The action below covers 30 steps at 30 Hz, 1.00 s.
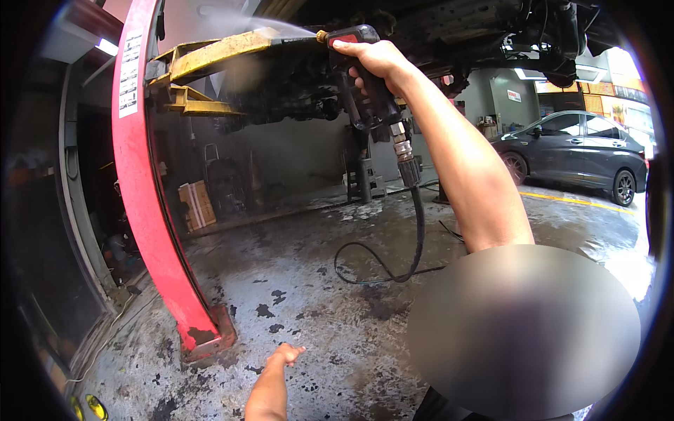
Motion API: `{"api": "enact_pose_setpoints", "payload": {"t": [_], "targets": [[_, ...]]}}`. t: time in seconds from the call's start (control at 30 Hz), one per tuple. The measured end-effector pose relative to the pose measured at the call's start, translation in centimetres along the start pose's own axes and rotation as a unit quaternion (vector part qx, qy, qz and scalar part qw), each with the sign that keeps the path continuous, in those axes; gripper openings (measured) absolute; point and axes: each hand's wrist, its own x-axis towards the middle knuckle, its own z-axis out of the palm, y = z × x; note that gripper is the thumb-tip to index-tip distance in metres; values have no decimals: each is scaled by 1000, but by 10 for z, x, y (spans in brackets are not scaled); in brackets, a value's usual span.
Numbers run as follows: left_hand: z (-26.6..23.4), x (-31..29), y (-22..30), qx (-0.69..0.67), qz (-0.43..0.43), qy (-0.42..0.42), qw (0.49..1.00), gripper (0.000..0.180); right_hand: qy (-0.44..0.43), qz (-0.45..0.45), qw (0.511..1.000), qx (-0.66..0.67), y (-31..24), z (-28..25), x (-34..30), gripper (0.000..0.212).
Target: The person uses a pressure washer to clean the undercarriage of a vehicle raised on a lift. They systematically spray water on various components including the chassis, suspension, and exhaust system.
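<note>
Raised at the upper middle, my right hand [379, 62] is closed round the grip of a black and red pressure washer gun [357, 35]. Its brass nozzle points left, and a fan of water spray [263, 22] comes out of it. From the bottom of the grip, metal couplings lead to a black hose [420, 224], which hangs down and loops on the floor. Just ahead of the gun is a yellow lift arm [217, 56] under the raised vehicle [449, 35]. Low down, my left hand [284, 355] hangs above the floor with nothing visible in it, its fingers loosely apart.
A red lift post [144, 168] rises at the left, bolted to the wet, patchy floor [316, 330]. A dark grey car [572, 147] is parked at the right. Near the back wall stand a cardboard box [197, 205] and a hand truck [223, 179]. A blurred patch covers the lower right.
</note>
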Motion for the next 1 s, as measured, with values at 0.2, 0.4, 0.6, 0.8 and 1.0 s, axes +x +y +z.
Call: {"api": "enact_pose_setpoints", "payload": {"t": [0.2, 0.4, 0.6, 0.8, 1.0], "targets": [[26, -15, -2, 23, -43, -2, 999, 58, 13, -14, 1000, -1, 6, -11, 32, 40], [28, -40, -38, 2, -77, 2, 997, 55, -23, -19, 999, 14, -16, 5, 116, 35], [55, -93, -77, -20, -137, 8, 990, 53, -57, -48, 997, 13, -7, 34, 186, 45], [46, -128, -65, -139, -177, 25, 974, 55, -78, -28, 996, 41, -2, 48, 220, 43], [30, -160, -69, -111, -219, 46, 968, 59, -99, -13, 990, 97, 19, 43, 242, 43]]}}
